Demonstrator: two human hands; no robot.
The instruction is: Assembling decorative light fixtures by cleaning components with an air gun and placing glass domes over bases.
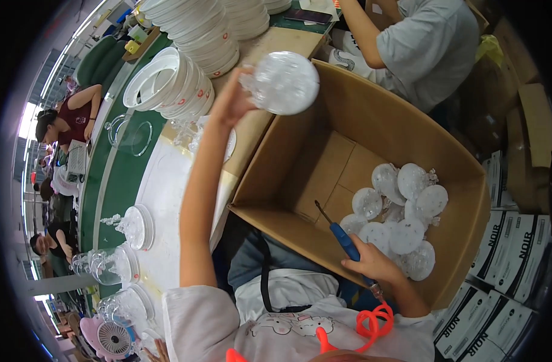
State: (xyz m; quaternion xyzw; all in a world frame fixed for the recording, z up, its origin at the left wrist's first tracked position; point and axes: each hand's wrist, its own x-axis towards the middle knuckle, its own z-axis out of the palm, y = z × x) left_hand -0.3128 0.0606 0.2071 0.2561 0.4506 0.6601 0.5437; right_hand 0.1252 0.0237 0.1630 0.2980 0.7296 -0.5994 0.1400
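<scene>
The left hand [232, 101] grasped a clear, white-rimmed round piece [286, 83] by its left side near the far-left corner of a cardboard box [402, 117], seemingly keeping the rim untouched; the right hand [374, 263] clasped a blue screwdriver [343, 239], tip away from the body, probably for safety; similar pieces [407, 235] lay heaped inside

Strip lights [78, 31] glow beyond a long green workbench [120, 172], with green chairs [98, 65] and a grey pillar [57, 285] on its far side.
</scene>
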